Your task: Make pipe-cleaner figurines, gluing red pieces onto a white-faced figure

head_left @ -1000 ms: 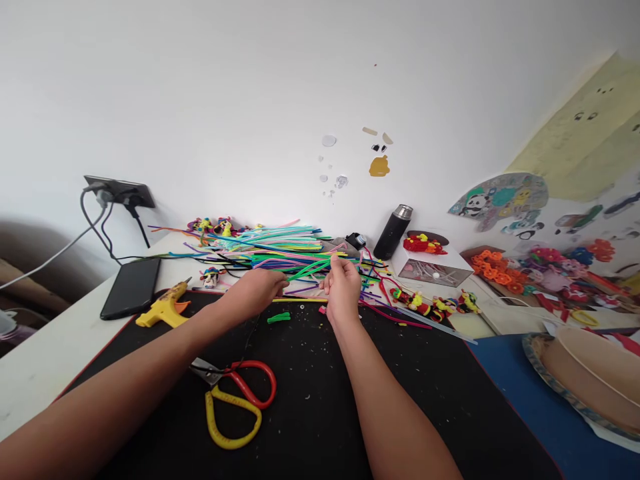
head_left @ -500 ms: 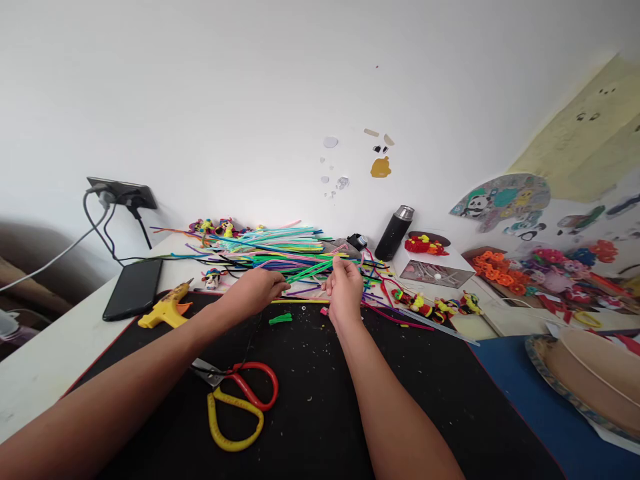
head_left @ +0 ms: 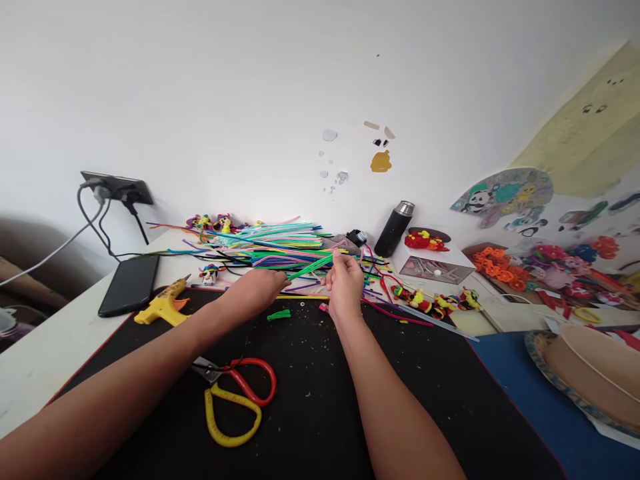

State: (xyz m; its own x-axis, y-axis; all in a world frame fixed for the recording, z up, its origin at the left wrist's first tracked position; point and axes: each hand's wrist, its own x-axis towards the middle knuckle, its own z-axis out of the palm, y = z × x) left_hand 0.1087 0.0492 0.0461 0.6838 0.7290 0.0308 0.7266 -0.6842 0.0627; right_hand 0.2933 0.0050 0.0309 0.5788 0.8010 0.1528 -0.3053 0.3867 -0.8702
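Observation:
Green pipe cleaners (head_left: 311, 267) stretch between my two hands above the front of a heap of coloured pipe cleaners (head_left: 280, 235). My left hand (head_left: 265, 287) is closed on their left end, its back turned to me. At the other end my right hand (head_left: 344, 277) pinches them between thumb and fingers. Below, on the black mat (head_left: 320, 400), lies a short folded green piece (head_left: 279, 315). A small pink piece (head_left: 324, 307) is beside my right wrist. Scissors (head_left: 240, 400) with one red and one yellow handle rest partly under my left forearm.
A yellow glue gun (head_left: 165, 303) and a black phone (head_left: 129, 285) lie at the left. Behind the heap stand a black flask (head_left: 395, 229) and a white box (head_left: 435, 260). Small pipe-cleaner figures (head_left: 435, 301) line the right. A round tray (head_left: 590, 380) sits at far right.
The green pipe cleaners between my hands lie closer together than before. Both hands stay nearly in place; the view has shifted slightly.

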